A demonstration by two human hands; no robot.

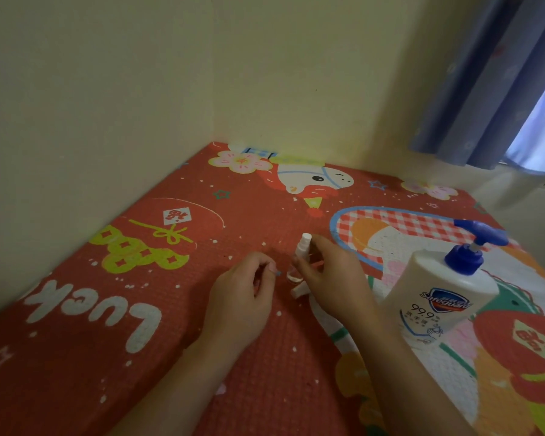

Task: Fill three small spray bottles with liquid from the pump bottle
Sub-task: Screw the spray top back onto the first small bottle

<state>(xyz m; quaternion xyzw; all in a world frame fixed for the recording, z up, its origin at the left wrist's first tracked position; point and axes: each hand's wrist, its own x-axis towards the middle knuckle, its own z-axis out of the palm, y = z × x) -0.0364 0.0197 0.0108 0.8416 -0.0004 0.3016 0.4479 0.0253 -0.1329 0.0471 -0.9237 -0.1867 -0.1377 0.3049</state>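
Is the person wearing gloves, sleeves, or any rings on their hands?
No gloves, and no rings or watch that I can see. The left hand and right hand are bare, and both forearms are bare as far as the picture's bottom edge, so no sleeves show. The picture is too blurry to see the nails.

Dim, soft indoor light. Bluish daylight enters past the curtain (472,89) at upper right; the wall (107,73) takes a yellow-green cast. Shadows on the mat (107,309) are faint and diffuse. Wide-angle distortion bows the edges. The whole view is slightly soft; the pump bottle (434,297) label is partly legible.
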